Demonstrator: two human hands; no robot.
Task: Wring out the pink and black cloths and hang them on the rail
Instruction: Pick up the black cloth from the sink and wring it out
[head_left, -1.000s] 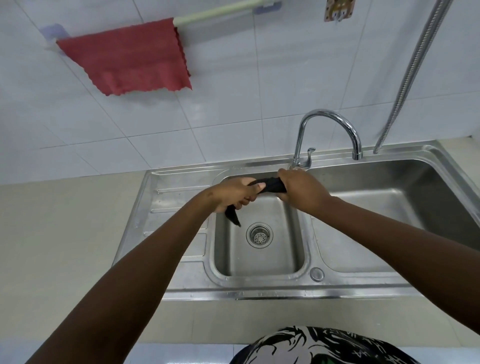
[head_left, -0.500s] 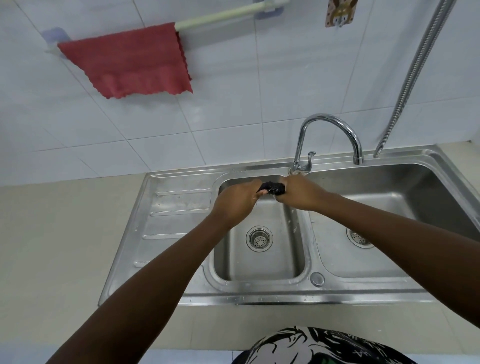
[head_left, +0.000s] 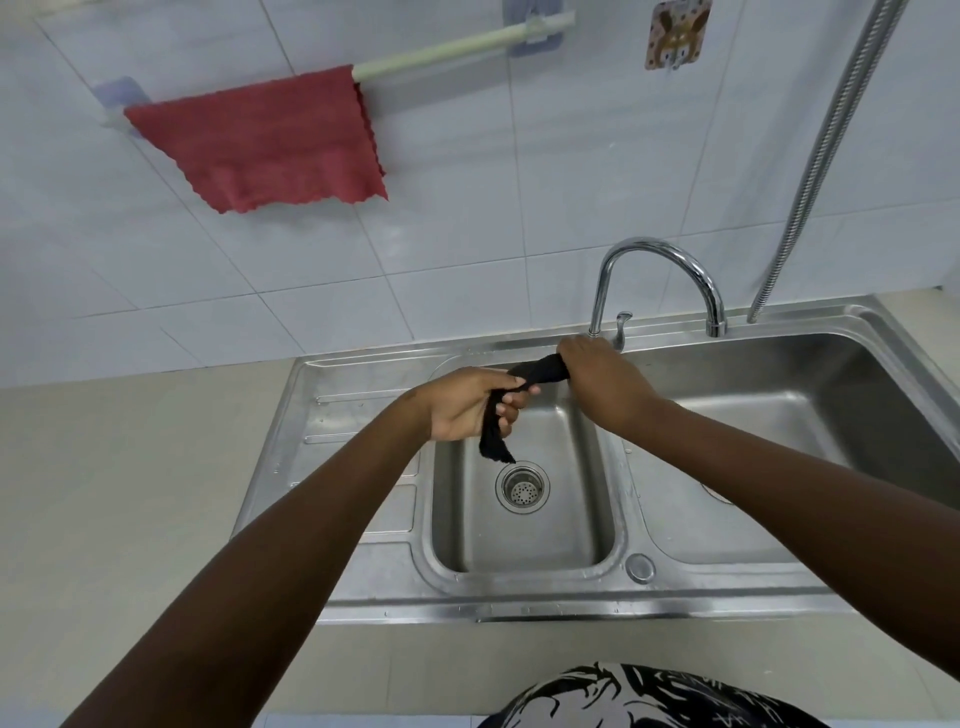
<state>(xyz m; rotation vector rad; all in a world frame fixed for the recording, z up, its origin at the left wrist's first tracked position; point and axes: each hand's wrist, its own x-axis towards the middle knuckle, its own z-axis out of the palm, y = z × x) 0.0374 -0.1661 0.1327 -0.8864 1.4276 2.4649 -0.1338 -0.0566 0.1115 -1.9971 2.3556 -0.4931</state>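
The black cloth (head_left: 537, 373) is twisted into a rope above the small left basin. My left hand (head_left: 467, 408) grips its lower end, palm turned up, and a short tail of cloth hangs below the fingers toward the drain. My right hand (head_left: 597, 376) grips the other end, knuckles up, near the tap's base. The pink cloth (head_left: 265, 140) hangs spread over the left part of the pale rail (head_left: 441, 49) on the tiled wall. The rail's right part is bare.
A steel double sink (head_left: 358, 582) sits in a beige counter, with a drain (head_left: 522, 488) in the small basin and a larger basin to the right. A curved tap (head_left: 660, 260) stands behind. A metal hose (head_left: 831, 156) runs down the wall at right. A wall hook (head_left: 675, 34) hangs beside the rail.
My hands have drawn apart from half a second ago. The left hand has rolled palm up, and the cloth's tail hangs out below it again.
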